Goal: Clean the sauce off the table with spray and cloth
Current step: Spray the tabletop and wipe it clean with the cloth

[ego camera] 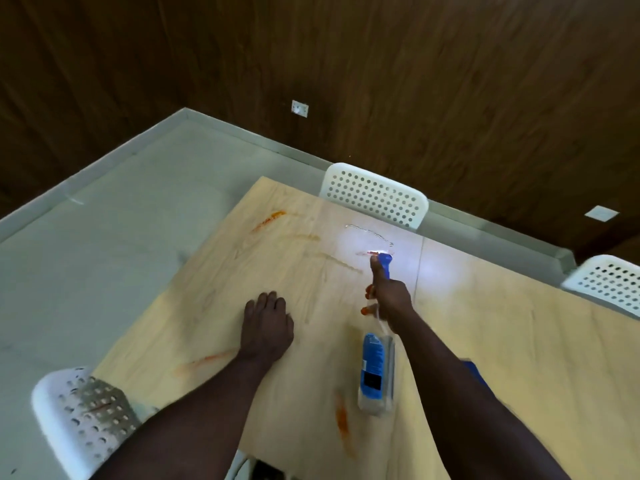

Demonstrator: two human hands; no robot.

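While the right hand (388, 299) grips the spray bottle (375, 368) and the left hand (268, 327) rests empty on the table (502, 341), far-aimed spray could miss the nearer sauce streak (343, 422).

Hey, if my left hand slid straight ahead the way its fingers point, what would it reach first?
Ahead of the left hand lies bare table, then probably the orange sauce streak near the far edge. The spray bottle is off that line.
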